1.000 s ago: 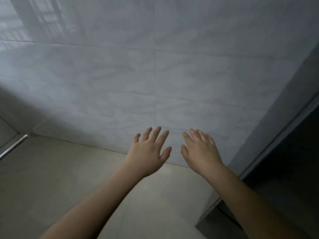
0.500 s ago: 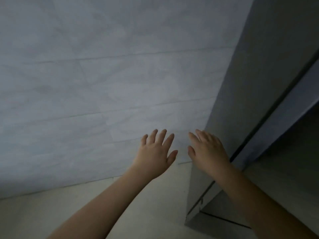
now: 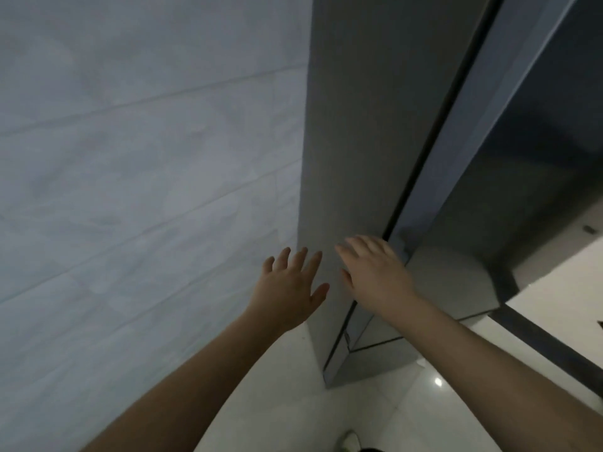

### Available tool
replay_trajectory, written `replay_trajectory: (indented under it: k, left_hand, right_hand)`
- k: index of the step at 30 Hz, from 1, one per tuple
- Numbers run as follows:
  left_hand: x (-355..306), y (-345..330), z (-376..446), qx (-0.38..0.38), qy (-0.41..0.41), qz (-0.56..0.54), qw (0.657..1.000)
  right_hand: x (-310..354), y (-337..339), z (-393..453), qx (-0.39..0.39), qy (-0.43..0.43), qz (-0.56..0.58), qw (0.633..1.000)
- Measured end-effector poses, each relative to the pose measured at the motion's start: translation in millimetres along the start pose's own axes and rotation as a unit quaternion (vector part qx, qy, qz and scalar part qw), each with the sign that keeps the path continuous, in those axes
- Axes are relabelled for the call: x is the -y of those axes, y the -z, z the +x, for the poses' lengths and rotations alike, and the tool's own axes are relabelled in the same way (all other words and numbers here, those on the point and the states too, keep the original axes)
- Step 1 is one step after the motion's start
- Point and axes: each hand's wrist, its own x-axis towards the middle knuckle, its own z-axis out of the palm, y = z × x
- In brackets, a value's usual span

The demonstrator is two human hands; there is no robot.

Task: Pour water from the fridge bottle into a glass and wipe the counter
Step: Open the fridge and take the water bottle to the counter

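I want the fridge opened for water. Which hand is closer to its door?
Probably the right hand: its fingers reach almost to the dark seam beside the grey fridge door. The left hand, also open, is toward the tiled wall.

wall (image 3: 130,177): marbled tile, smooth | fridge (image 3: 355,125): matt grey | floor (image 3: 434,402): glossy tile

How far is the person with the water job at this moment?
Nothing looks done: no bottle, glass or counter is in view. In hand: both the left hand and right hand reach, empty and open, toward the tall grey fridge, its door shut. Left: fetching, pouring, wiping.
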Motion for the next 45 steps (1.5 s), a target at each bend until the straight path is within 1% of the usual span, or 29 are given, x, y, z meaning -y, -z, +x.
replay_trajectory:
  k: [2, 6, 10, 13, 15, 18, 22, 26, 29, 32, 34, 35, 37, 39, 42, 43, 45]
  left_hand:
    - [-6, -4, -1, 0.004, -0.026, -0.010, 1.000]
    - [-18, -11, -3, -0.001, -0.066, -0.021, 0.998]
    - [-32, -23, 2, 0.003, -0.095, -0.029, 0.995]
    - [-48, -32, 5, -0.008, -0.128, -0.046, 0.991]
    - [-59, -38, 8, -0.010, -0.140, -0.056, 0.988]
    - [-74, -46, 10, 0.021, -0.152, -0.076, 0.985]
    - [-88, -60, 10, 0.065, -0.157, -0.084, 0.982]
    - [-97, -79, 8, 0.090, -0.137, -0.092, 0.982]
    - [-106, -88, 4, 0.112, -0.117, -0.122, 0.979]
    - [-113, -87, 5, 0.108, -0.097, -0.185, 0.972]
    - [-117, -85, 3, 0.100, -0.088, -0.207, 0.969]
    - [-121, -84, 2, 0.096, -0.087, -0.208, 0.970]
    - [-128, -84, -6, 0.089, -0.090, -0.196, 0.972]
    - [-137, -91, -16, 0.079, -0.100, -0.168, 0.977]
    - [-156, -107, -35, 0.065, -0.119, -0.147, 0.980]
    - [-163, -111, -42, 0.056, -0.124, -0.147, 0.980]
    - [-174, -117, -55, 0.043, -0.138, -0.153, 0.978]
  right_hand:
    - [-6, -4, -7, -0.016, -0.009, -0.047, 0.999]
    - [-16, 3, -22, -0.037, 0.017, -0.143, 0.989]
    - [-20, 9, -26, -0.007, 0.007, -0.223, 0.975]
    - [-25, 9, -30, 0.018, 0.033, -0.262, 0.964]
    - [-31, 8, -36, 0.021, 0.042, -0.292, 0.955]
    - [-37, 7, -40, -0.005, 0.081, -0.306, 0.949]
    - [-41, 10, -41, 0.011, 0.109, -0.340, 0.934]
    - [-43, 17, -43, 0.002, 0.128, -0.329, 0.935]
    - [-43, 16, -46, 0.004, 0.141, -0.354, 0.925]
    - [-37, 20, -44, 0.003, 0.144, -0.360, 0.922]
    - [-38, 22, -47, 0.025, 0.148, -0.349, 0.925]
    - [-40, 23, -53, 0.018, 0.156, -0.348, 0.924]
    - [-49, 23, -68, -0.038, 0.186, -0.347, 0.918]
    - [-57, 24, -87, -0.070, 0.205, -0.348, 0.912]
    - [-61, 26, -122, -0.070, 0.213, -0.315, 0.922]
    - [-60, 28, -135, -0.064, 0.204, -0.305, 0.928]
    - [-63, 27, -161, -0.083, 0.175, -0.278, 0.941]
